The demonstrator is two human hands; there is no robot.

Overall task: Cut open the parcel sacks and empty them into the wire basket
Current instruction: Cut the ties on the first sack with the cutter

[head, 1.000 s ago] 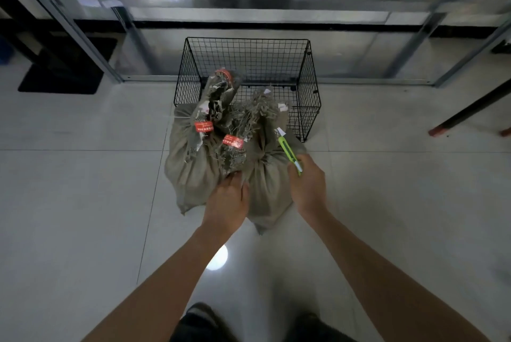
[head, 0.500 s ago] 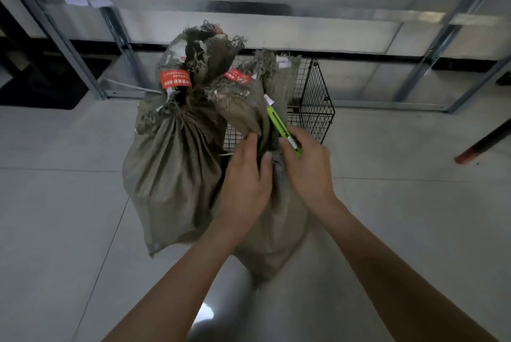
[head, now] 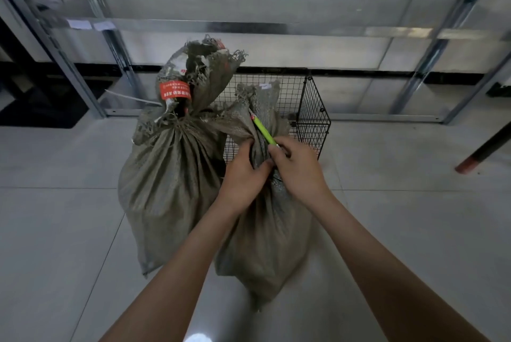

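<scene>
I stand on a pale grey tiled floor with thin dark grout lines. Ahead of me a silver metal shelving frame crosses the view, its slanted uprights reaching the floor, with small white paper labels stuck on the crossbar. A black mat lies at far left. At right, a dark slanted pole with a red foot touches the tiles.

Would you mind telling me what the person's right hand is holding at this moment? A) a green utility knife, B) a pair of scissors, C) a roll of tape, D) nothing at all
A: the right hand grips a slim green utility knife that points up along the gathered neck of the nearer sack, while the left hand pinches that neck beside it.
</scene>
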